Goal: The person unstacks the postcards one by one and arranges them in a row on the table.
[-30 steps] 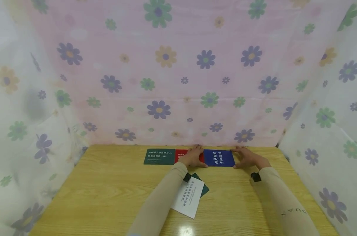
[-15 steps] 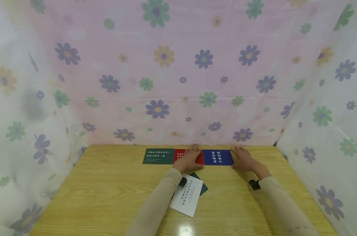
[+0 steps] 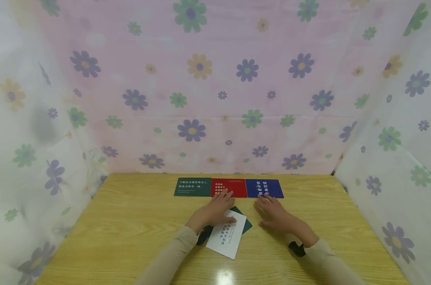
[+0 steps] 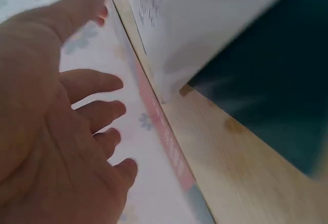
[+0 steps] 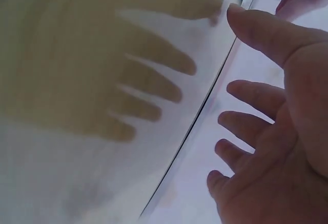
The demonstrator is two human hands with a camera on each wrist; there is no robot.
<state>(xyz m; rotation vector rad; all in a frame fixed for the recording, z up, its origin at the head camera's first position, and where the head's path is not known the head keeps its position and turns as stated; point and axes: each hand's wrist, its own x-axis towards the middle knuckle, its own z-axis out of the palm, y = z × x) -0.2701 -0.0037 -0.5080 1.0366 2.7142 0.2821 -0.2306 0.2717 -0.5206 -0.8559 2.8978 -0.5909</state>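
Observation:
Three cards lie in a row at the far edge of the wooden table: a dark green card, a red card and a blue card. Nearer to me a white card lies over another dark green card. My left hand hovers open over the white card's far end, fingertips near the red card. My right hand is open, fingers spread, just below the blue card. In the left wrist view my left hand shows spread fingers beside the white card. My right hand holds nothing.
Flowered translucent curtains enclose the table on the back, left and right sides. A bright light reflection shows on the tabletop near its front edge. Bare wood lies to the left and right of the cards.
Both hands have drawn back toward me from the red and blue cards in the far row. The left hand now sits over the white card; the three cards stay in line.

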